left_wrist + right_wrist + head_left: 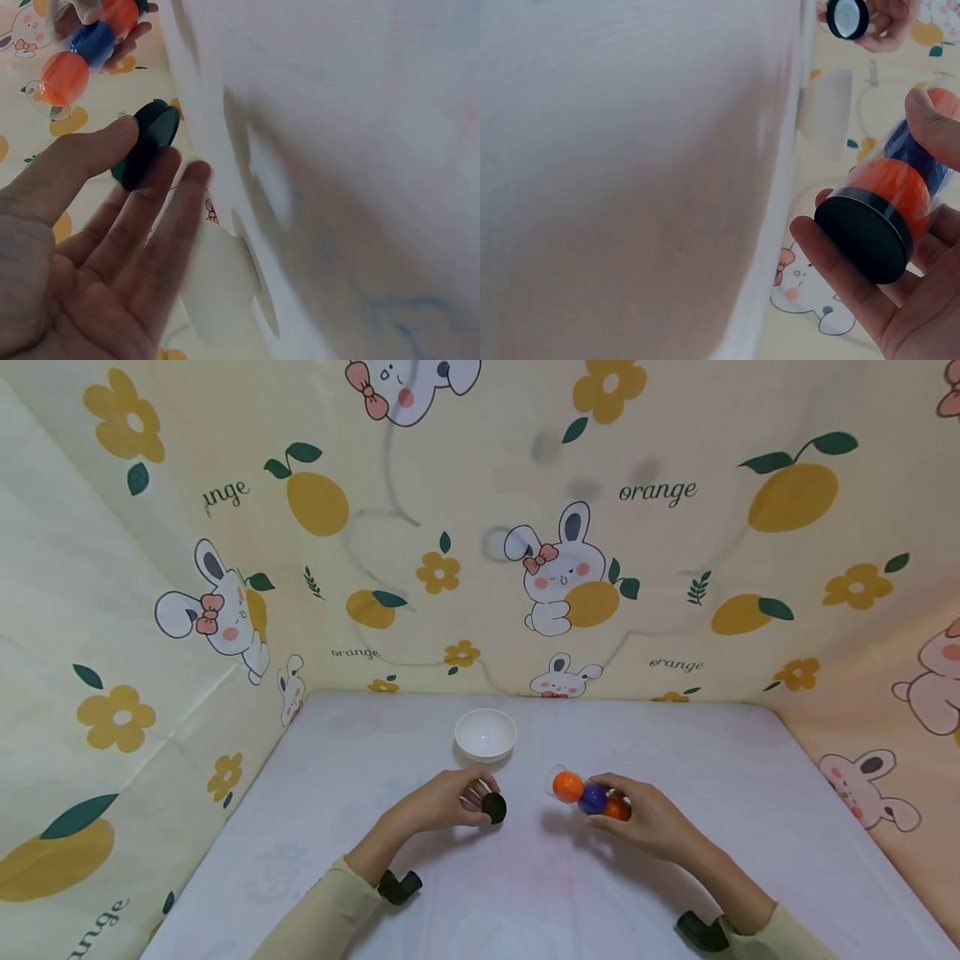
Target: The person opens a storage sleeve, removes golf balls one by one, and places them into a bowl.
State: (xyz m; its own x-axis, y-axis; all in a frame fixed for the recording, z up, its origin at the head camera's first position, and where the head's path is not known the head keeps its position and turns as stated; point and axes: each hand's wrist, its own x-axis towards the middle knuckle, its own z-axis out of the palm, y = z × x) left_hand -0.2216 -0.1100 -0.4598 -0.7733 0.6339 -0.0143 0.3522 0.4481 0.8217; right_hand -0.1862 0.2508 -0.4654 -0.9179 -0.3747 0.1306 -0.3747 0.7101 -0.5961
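Note:
My right hand (647,814) grips a clear plastic tube (909,154) that holds an orange ball (567,787), a blue ball (592,798) and a second orange ball (891,184). A black cap (864,238) closes the tube's end by the palm; the other end, pointing left, has no cap on it. Between thumb and fingers my left hand (448,800) pinches a round black lid (493,808), apart from the tube. Just beyond the left hand stands a white bowl (486,737), and no contents show in it.
A white cloth covers the table (360,735). Printed curtains (465,527) with rabbits and oranges rise behind it and at both sides. Black wrist mounts (401,887) sit below both hands.

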